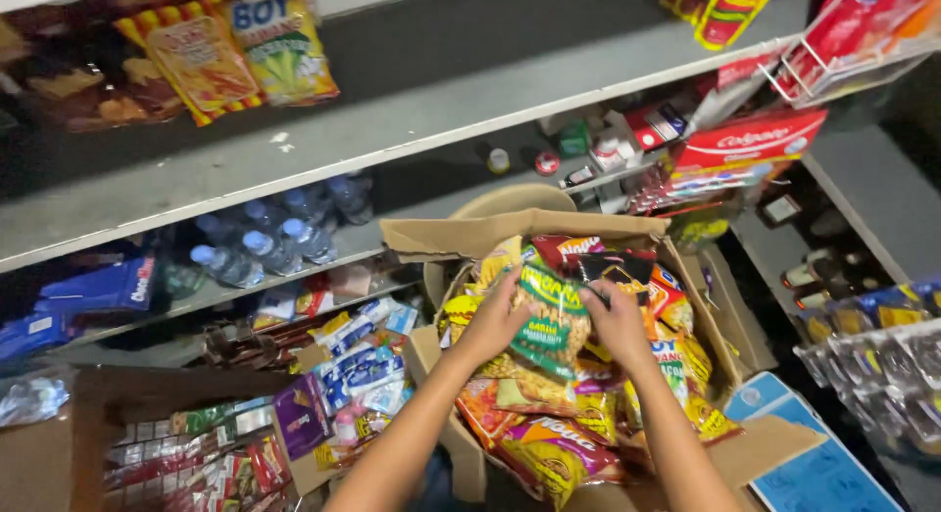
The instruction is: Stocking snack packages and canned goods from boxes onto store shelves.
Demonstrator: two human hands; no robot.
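Note:
An open cardboard box (pixel 510 233) full of bright snack packets sits below me. My left hand (pixel 493 321) and my right hand (pixel 616 323) both grip a green and yellow snack packet (pixel 551 314) at the top of the pile, one hand on each side. Red, orange and yellow packets (pixel 559 448) lie heaped around it and spill over the box's front edge.
A grey shelf (pixel 412 100) above carries snack bags (pixel 230 51) at the left. A lower shelf holds water bottles (pixel 274 238). Red toothpaste cartons (pixel 750 140) stand at the right. Small sachets and packets (pixel 363 365) fill a box at the left. Hanging packets (pixel 882 365) line the right edge.

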